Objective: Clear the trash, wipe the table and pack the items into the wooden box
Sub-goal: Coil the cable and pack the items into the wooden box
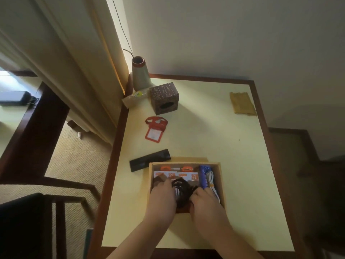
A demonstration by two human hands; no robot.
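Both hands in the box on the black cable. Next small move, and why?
Probably press the black cable coil flat into the wooden box and let go. Both the left hand and right hand are on it, over the packets. Then the black case and red badge holder remain on the table.

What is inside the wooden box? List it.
Wooden box: orange 25W packs, a blue packet, a white cable and a black cable coil between both hands. The hands cover whatever lies beneath.
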